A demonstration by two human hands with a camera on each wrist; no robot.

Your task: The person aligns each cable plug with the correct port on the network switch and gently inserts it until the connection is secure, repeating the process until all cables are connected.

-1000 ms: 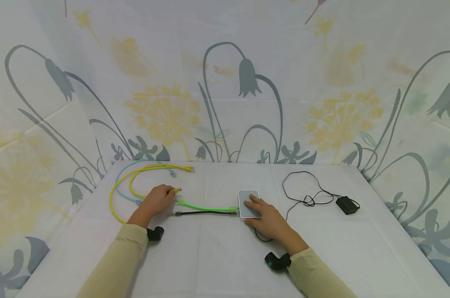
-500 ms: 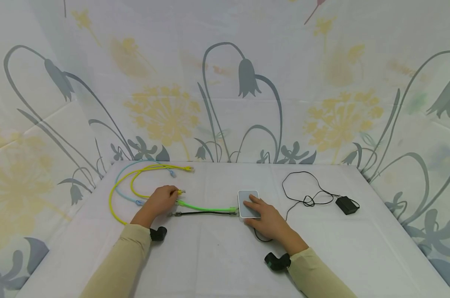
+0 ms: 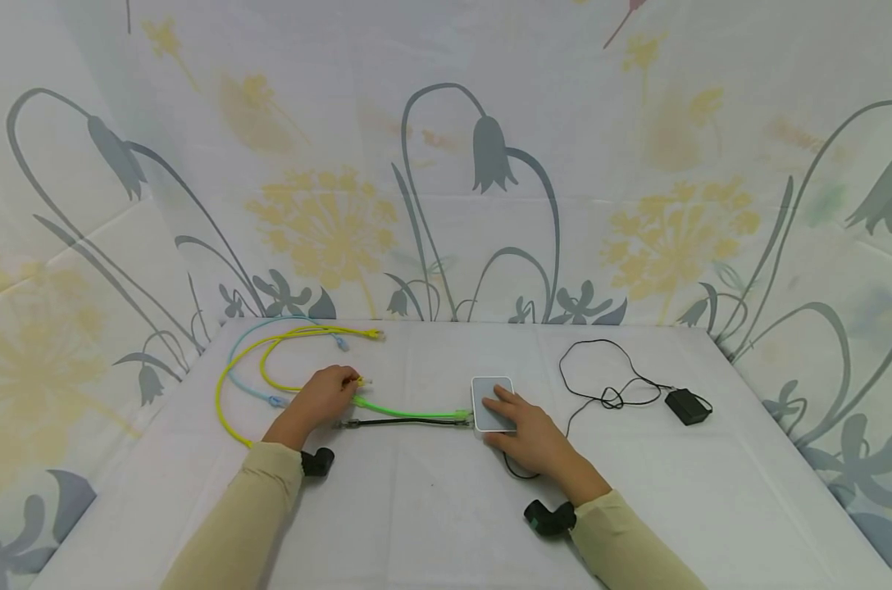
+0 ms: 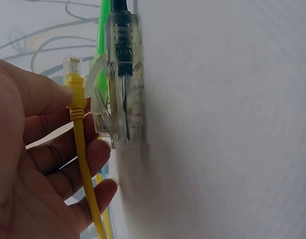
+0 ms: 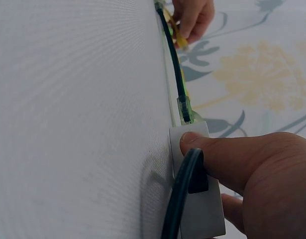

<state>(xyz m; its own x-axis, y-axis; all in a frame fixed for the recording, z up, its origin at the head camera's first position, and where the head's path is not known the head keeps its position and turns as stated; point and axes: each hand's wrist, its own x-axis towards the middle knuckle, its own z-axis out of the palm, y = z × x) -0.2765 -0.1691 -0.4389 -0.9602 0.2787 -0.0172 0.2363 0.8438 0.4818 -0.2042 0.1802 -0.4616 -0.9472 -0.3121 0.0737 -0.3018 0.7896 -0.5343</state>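
Note:
My left hand (image 3: 317, 398) pinches the yellow network cable just behind its clear plug (image 4: 73, 67), with the thumb on the yellow boot (image 4: 77, 92). Below those fingers lie the free ends of a short green cable (image 3: 409, 412) and a short black cable (image 3: 409, 421). Both run right to the side of a small white box (image 3: 494, 420) with a grey top. My right hand (image 3: 536, 442) holds this box, fingers across the top and thumb (image 5: 195, 141) on the near side. A black lead (image 5: 178, 196) comes out of that side.
Behind my left hand, the yellow cable's other end (image 3: 375, 334) and a light blue cable (image 3: 243, 348) curve over the white tabletop (image 3: 446, 524). To the right lies a black power adapter (image 3: 688, 406) with a looped thin cord (image 3: 597, 341). A flowered cloth (image 3: 446, 229) hangs behind.
My left hand has shifted a little to the right, bringing the yellow cable's plug along above the green cable's end. My right hand and the white box have stayed in place.

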